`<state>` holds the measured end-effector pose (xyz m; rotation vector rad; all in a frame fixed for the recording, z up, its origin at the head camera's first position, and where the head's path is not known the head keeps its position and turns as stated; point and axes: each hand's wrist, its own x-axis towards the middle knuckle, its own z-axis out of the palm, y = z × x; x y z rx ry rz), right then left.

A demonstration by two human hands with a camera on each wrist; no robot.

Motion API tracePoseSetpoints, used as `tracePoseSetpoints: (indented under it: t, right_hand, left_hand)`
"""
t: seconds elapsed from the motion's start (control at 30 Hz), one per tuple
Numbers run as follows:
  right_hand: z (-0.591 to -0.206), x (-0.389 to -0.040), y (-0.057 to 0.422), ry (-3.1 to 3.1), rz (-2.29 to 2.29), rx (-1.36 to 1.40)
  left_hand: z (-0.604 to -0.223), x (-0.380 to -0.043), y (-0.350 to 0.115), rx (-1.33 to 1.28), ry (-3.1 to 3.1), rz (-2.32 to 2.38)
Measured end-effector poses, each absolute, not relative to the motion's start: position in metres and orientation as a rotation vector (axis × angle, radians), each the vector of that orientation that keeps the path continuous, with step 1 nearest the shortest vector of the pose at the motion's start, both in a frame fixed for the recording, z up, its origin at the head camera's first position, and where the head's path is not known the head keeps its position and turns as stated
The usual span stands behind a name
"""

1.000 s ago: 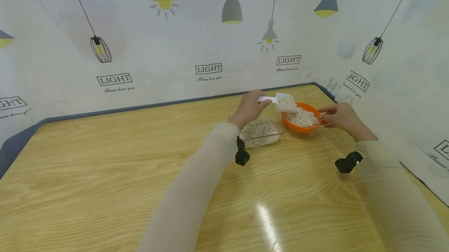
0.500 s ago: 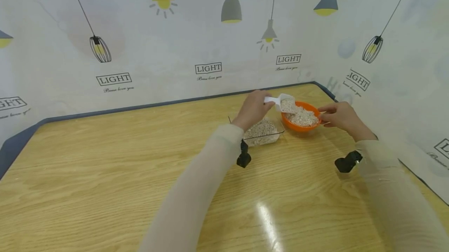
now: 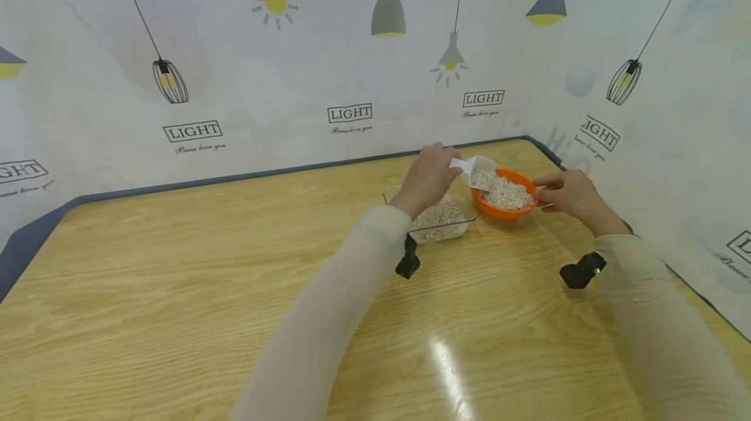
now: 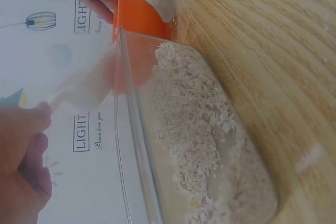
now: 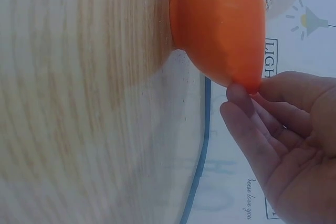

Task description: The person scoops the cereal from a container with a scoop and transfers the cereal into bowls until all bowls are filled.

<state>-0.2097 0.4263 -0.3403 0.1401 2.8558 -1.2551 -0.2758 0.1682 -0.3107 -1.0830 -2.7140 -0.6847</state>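
My left hand (image 3: pixel 431 176) grips the handle of a white scoop (image 3: pixel 471 165), tilted over the left side of an orange bowl (image 3: pixel 503 214). Pale flakes like oats fill the scoop's front and meet the flakes (image 3: pixel 510 196) heaped in the bowl. With thumb and fingers, my right hand (image 3: pixel 570 196) pinches the bowl's right rim; the right wrist view shows this pinch on the orange bowl (image 5: pixel 226 24) up close. Under my left wrist stands a clear rectangular container (image 3: pixel 441 234), partly hidden, with more flakes (image 4: pixel 189 114) inside. The scoop looks blurred through its wall in the left wrist view.
A wooden table (image 3: pixel 205 297) with a dark blue edge (image 3: pixel 281 174) carries everything. Behind and to the right hangs a white cloth (image 3: pixel 281 75) printed with lamps. The container stands just left of the bowl.
My left hand and the scoop have moved a little to the right, and the scoop tips further down into the bowl. The right hand and bowl keep their place.
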Motion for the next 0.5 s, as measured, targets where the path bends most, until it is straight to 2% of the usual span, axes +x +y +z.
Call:
tracePoseSetpoints:
  t: [0.5]
  right_hand:
    - [-0.3421,-0.2110,0.4262,2.848,-1.262,0.172]
  left_hand:
    - [-0.3061,-0.2744,0.1685,-1.050,-2.701,-0.620]
